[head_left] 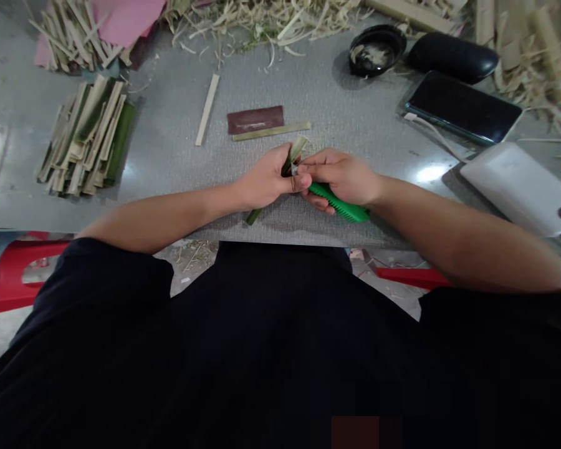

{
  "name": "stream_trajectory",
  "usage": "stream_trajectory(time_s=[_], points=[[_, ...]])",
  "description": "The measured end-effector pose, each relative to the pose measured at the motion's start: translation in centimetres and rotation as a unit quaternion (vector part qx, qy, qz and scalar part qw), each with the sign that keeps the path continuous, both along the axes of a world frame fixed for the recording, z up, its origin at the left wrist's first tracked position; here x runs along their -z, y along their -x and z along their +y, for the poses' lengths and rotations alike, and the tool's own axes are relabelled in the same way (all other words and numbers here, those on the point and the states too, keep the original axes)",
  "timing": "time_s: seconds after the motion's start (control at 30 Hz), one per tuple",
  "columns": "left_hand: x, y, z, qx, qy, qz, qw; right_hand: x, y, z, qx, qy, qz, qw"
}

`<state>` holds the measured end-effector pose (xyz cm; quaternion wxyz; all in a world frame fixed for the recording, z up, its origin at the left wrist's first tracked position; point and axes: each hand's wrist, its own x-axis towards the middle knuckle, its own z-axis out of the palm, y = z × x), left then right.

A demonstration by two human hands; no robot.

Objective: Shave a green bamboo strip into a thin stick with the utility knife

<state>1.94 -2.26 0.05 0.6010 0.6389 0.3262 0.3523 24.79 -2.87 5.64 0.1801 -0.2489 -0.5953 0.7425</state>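
My left hand (272,178) is closed around a green bamboo strip (253,216), held at a slant near the table's front edge. Its pale upper end sticks out above my fingers. My right hand (343,176) grips a green ridged handle (350,209), which looks like that of a small knife. The blade is mostly hidden between my fingers, up against the strip. Both hands meet, with the fingertips nearly touching. Just beyond them lie a thin bamboo strip (271,131) and a dark brown rectangular piece (256,118). Another pale strip (207,110) lies farther left.
A pile of split bamboo (81,140) sits at left, with pale sticks (72,34) behind it. Shavings (262,22) cover the back. At right are a black bowl (376,50), a black case (453,57), a phone (465,106) and a white device (518,187) with a cable.
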Motion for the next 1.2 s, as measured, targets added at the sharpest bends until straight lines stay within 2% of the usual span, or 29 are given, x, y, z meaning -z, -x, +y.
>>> stream_trajectory(time_s=[0.1, 0.2, 0.37, 0.47, 0.67, 0.83, 0.93, 1.1, 1.2], points=[[0.5, -0.3, 0.3, -0.005, 0.013, -0.012, 1.0, -0.1, 0.4, -0.4, 0.04, -0.023, -0.01, 0.999], [0.3, -0.2, 0.1, -0.016, 0.014, -0.026, 0.999, -0.2, 0.5, -0.6, 0.05, -0.038, -0.006, 0.998], [-0.3, 0.2, 0.1, 0.003, -0.043, 0.003, 0.999, -0.1, 0.1, 0.0, 0.005, -0.009, -0.013, 1.0], [-0.3, 0.1, 0.0, 0.008, -0.047, -0.006, 0.999, -0.4, -0.1, 0.1, -0.013, 0.004, -0.023, 1.0], [-1.1, 0.2, -0.6, -0.016, -0.021, 0.005, 1.0, -0.7, 0.5, -0.7, 0.059, -0.034, -0.014, 0.998], [-1.8, 0.3, -0.8, 0.009, -0.03, 0.003, 1.0, -0.1, 0.0, 0.0, -0.005, -0.014, -0.011, 1.0], [-1.7, 0.1, -0.8, 0.017, -0.025, -0.011, 0.999, -0.1, -0.1, 0.0, -0.02, -0.016, -0.014, 1.0], [-1.0, 0.1, -0.6, -0.003, -0.015, -0.012, 1.0, 0.2, 0.5, -0.6, 0.042, -0.046, -0.001, 0.998], [-1.1, 0.5, -0.5, -0.001, -0.035, 0.007, 0.999, 0.5, 0.4, -0.4, 0.019, -0.035, 0.007, 0.999]])
